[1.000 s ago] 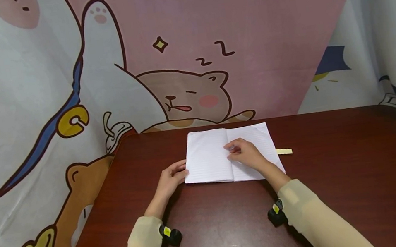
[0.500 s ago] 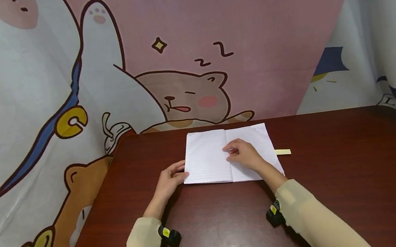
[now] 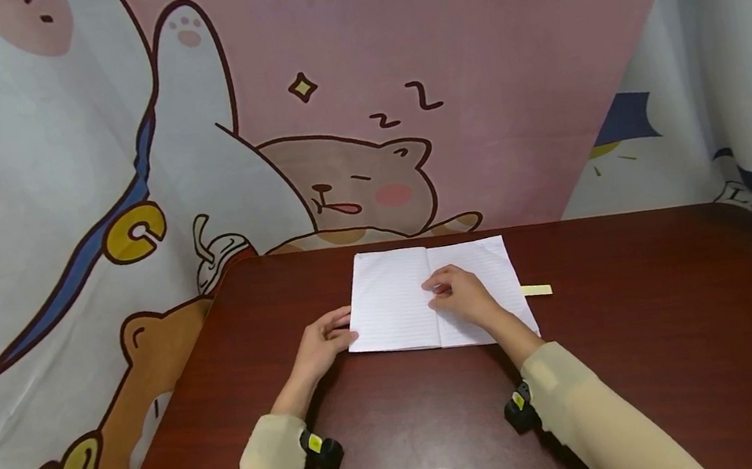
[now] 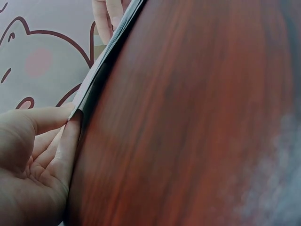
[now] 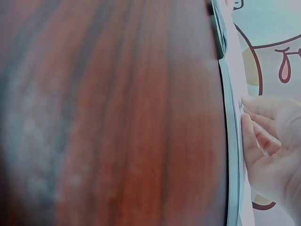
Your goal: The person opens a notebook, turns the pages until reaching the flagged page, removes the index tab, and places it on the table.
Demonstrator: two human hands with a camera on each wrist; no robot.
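A lined notebook (image 3: 392, 304) lies spread on the table, both visible pages blank. My left hand (image 3: 321, 343) grips its left edge; in the left wrist view the thumb (image 4: 51, 117) lies over the page edge and a finger (image 4: 69, 143) goes underneath. Near the centre fold, my right hand (image 3: 464, 294) rests on the right page with bent fingers. The right wrist view has that hand's fingertips (image 5: 249, 102) touching the paper, thumb and forefinger a little apart. A pale yellow strip (image 3: 537, 290) sticks out past the notebook's right edge.
The dark red-brown table (image 3: 670, 354) reaches back to a cartoon-printed cloth (image 3: 493, 92). More printed cloth (image 3: 733, 21) hangs on the right. A small black camera (image 3: 324, 451) is strapped to the left wrist, another camera (image 3: 520, 409) to the right.
Both hands keep their places on the notebook. The head view shifts very slightly; otherwise nothing visibly moves.
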